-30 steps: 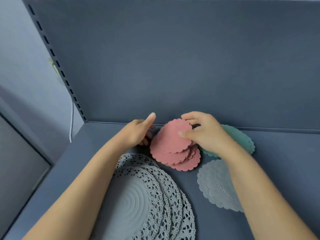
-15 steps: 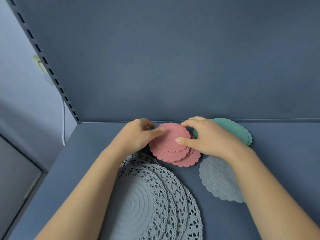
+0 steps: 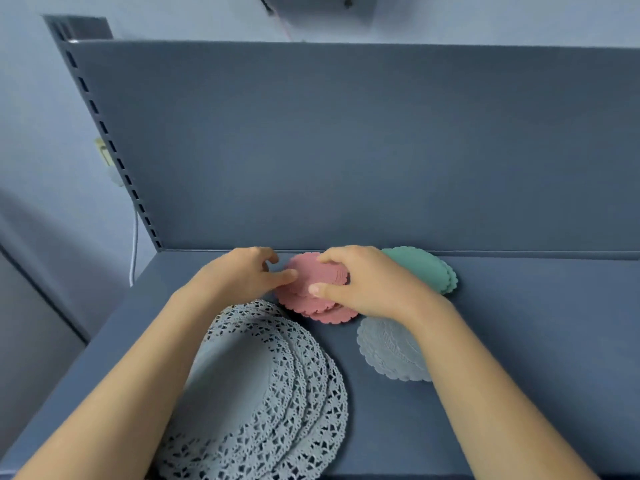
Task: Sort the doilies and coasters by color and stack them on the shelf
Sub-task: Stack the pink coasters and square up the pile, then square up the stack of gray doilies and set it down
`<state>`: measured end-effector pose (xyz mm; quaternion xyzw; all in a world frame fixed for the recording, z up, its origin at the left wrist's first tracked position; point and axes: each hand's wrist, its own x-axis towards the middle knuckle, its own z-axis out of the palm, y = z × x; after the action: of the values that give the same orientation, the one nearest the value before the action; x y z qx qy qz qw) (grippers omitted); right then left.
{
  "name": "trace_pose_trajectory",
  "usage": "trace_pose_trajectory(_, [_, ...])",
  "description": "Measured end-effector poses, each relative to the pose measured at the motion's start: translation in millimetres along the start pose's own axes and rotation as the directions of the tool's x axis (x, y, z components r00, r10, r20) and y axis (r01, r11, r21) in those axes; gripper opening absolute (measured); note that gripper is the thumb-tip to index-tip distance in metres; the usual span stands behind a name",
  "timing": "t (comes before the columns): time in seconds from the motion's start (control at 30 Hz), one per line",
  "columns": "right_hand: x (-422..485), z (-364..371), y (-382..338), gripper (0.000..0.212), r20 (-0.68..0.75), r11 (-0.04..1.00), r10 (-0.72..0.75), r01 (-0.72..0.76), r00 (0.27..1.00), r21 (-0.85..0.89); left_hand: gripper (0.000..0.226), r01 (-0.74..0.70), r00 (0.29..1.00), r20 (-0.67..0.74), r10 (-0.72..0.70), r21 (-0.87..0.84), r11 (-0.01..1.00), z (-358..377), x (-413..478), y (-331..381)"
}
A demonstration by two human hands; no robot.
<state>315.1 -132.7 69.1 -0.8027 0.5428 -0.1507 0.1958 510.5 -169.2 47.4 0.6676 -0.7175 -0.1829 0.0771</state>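
Note:
A small stack of pink scalloped coasters [image 3: 313, 299] lies flat on the blue-grey shelf [image 3: 519, 341] near its back wall. My right hand [image 3: 367, 285] grips the stack from the right, thumb on its front edge and fingers over its back edge. From the left, my left hand [image 3: 249, 275] touches the stack's edge with its thumb, its other fingers curled. Teal coasters [image 3: 426, 268] lie just right of the pink ones, partly behind my right hand. One pale grey coaster [image 3: 391, 351] lies under my right wrist. Several large grey lace doilies [image 3: 277, 393] overlap at front left.
The shelf's back panel [image 3: 346, 150] rises directly behind the coasters. A slotted upright [image 3: 114, 150] runs along the left edge, with a white cable [image 3: 133, 251] hanging beside it. Bare shelf surface extends to the right.
The pink coaster held tilted up a second ago now lies flat on the pink stack. Both hands have closed in on the stack's edges. The camera has tipped upward.

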Motion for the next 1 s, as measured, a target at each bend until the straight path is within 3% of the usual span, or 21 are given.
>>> trace_pose_trajectory(0.1, [-14,7,-22,0.047,0.094,0.997,-0.077,0.075,0.993,0.025,0.084,0.203,0.978,0.046,-0.204,0.031,0.979,-11,-33,-9])
trace_pose_trajectory(0.17, [-25,14,-33,0.052,0.163,1.0,-0.009,0.011,0.987,-0.013,0.097,0.382,0.924,0.02,-0.382,-0.01,0.924,-15,-60,-23])
trace_pose_trajectory(0.27, [-43,26,-40,0.062,0.259,0.98,0.134,-0.09,0.957,-0.178,0.087,0.511,0.859,0.07,-0.507,-0.067,0.857,-12,-97,-41])
trace_pose_trajectory(0.3, [-48,28,-41,0.064,0.277,0.979,0.145,-0.098,0.95,-0.176,0.081,0.543,0.84,0.087,-0.536,-0.144,0.827,-10,-107,-43])
trace_pose_trajectory(0.4, [-55,36,-39,0.097,0.287,0.986,0.156,-0.132,0.945,-0.102,0.078,0.617,0.771,0.112,-0.627,-0.374,0.692,-4,-119,-37])
trace_pose_trajectory(0.5, [-54,44,-33,0.107,0.272,0.981,0.192,-0.194,0.943,-0.019,0.091,0.647,0.729,0.109,-0.676,-0.433,0.628,-1,-119,-31])
trace_pose_trajectory(0.67, [-62,53,-25,0.115,0.24,0.988,0.156,-0.154,0.958,-0.029,0.102,0.626,0.691,0.042,-0.722,-0.534,0.568,5,-126,-28])
trace_pose_trajectory(0.77, [-61,50,-27,0.118,0.285,0.984,0.175,-0.169,0.942,-0.047,0.106,0.602,0.697,0.041,-0.716,-0.576,0.553,5,-128,-28])
trace_pose_trajectory(0.87, [-57,49,-30,0.108,0.299,0.978,0.206,-0.206,0.932,-0.031,0.124,0.556,0.735,0.033,-0.678,-0.601,0.574,8,-127,-33])
trace_pose_trajectory(1.0, [-60,52,-33,0.122,0.302,0.964,0.25,-0.265,0.92,0.009,0.109,0.488,0.758,0.054,-0.65,-0.709,0.51,5,-133,-34])
